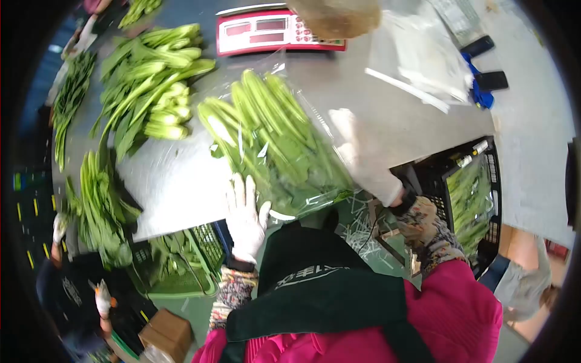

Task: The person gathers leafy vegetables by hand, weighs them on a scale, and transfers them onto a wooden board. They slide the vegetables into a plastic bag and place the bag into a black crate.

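A clear plastic bag of green leafy stalks (272,133) lies on the metal table (169,187) in front of me, stalk ends pointing away and leaves toward me. My left hand (245,212), in a white glove, rests at the bag's lower left edge with its fingers spread. On the bag's right side is my right hand (363,157), also in a white glove and somewhat blurred; its fingers point away from me along the bag's edge, and whether they grip the plastic is unclear.
Loose greens (157,91) lie at the left. A red scale (281,30) stands at the back, with plastic bags (417,48) and phones (491,80) to its right. A black crate (496,193) holds bagged greens; a green crate (209,254) is below left. A co-worker (72,296) is at lower left.
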A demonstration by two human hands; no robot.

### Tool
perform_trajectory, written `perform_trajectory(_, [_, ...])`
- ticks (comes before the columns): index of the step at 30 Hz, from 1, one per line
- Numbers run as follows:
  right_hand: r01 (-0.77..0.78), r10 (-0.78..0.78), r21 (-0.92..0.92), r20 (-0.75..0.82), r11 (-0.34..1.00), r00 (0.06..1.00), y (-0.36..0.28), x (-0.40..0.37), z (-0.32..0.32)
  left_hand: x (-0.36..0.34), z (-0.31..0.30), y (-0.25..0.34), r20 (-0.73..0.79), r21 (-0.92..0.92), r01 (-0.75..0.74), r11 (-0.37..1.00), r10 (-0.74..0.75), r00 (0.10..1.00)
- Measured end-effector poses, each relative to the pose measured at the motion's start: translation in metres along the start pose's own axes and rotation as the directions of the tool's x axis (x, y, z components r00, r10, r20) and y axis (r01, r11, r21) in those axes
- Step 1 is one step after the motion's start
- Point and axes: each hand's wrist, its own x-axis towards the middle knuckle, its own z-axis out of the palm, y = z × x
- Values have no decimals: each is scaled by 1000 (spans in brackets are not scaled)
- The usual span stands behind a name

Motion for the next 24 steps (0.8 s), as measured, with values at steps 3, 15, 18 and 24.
perform_trajectory(3, [130, -2, -311, 381, 942, 924, 21, -9, 44, 3, 7, -3, 29, 18, -11, 1000, 10, 1000])
perform_trajectory(15, [-317, 255, 760, 528, -568, 810, -78, 28, -107, 40, 4, 33, 222, -940, 267, 211, -217, 951])
perform_trajectory(18, [74, 392, 971, 22, -226, 920, -70, -6, -150, 52, -29, 156, 522, -356, 274, 893, -53, 851])
perform_trajectory(24, [180, 682, 978, -60, -106, 729, -67, -114, -299, 96, 130, 250, 11, -431, -687, 585, 765, 644])
